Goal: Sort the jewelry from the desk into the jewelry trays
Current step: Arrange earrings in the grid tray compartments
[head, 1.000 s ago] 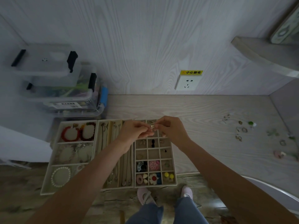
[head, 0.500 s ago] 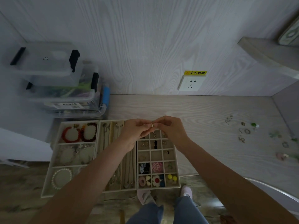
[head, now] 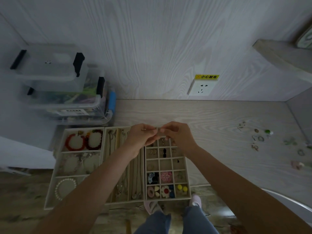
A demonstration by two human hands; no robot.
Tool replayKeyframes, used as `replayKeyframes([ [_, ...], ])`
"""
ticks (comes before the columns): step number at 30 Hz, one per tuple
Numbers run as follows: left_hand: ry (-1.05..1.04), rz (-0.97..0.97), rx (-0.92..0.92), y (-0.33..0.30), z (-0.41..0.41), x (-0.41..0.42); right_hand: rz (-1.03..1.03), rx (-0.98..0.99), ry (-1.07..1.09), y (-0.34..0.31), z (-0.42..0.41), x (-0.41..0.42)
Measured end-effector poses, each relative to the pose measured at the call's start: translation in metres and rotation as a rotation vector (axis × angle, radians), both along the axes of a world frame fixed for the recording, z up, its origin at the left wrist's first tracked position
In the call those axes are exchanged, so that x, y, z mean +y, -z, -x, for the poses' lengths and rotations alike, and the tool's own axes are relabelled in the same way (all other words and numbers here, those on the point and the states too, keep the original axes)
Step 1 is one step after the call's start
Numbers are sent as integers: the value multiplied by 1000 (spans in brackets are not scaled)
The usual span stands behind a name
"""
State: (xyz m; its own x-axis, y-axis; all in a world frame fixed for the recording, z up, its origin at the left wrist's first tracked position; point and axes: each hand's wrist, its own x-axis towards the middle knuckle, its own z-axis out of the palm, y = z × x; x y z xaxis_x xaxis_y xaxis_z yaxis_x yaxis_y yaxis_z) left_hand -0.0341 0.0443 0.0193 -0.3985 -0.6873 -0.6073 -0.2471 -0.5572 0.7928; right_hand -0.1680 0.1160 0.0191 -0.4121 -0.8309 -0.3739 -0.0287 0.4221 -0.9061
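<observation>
- Left hand point(head: 141, 137): fingers curled, pinching one end of a small jewelry piece point(head: 157, 130).
- Right hand point(head: 179, 135): fingers curled, pinching the other end; fingertips of both hands nearly meet.
- Jewelry piece: tiny, pale, possibly an earring; held between the fingers, above the far edge of the gridded tray point(head: 166, 166).
- Necklace tray point(head: 118, 166) and bracelet tray point(head: 79, 159): left of the fingers.
- Loose jewelry point(head: 258, 138): on the tabletop point(head: 211, 119), well right of the fingers.

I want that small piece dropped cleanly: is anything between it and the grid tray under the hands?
Nothing visible blocks it. Both hands, left hand and right hand, pinch the small piece right above the grid tray, whose open cells lie uncovered below.
</observation>
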Motion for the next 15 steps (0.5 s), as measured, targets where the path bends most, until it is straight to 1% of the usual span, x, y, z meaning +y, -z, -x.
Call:
replayKeyframes([
  [3, 93, 244, -111, 4, -3, -5, -46, 234, -84, 6, 10, -6],
  [6, 176, 482, -200, 10, -6, -10, -148, 465, -183, 13, 14, -12],
  [9, 271, 684, -302, 16, -10, -13, -249, 628, -236, 13, 14, -12],
  [12, 443, 848, -417, 25, -17, -19, -289, 768, -256, 13, 12, -11],
  [15, 566, 921, -517, 28, -22, -24, -302, 870, -303, 14, 10, -11],
])
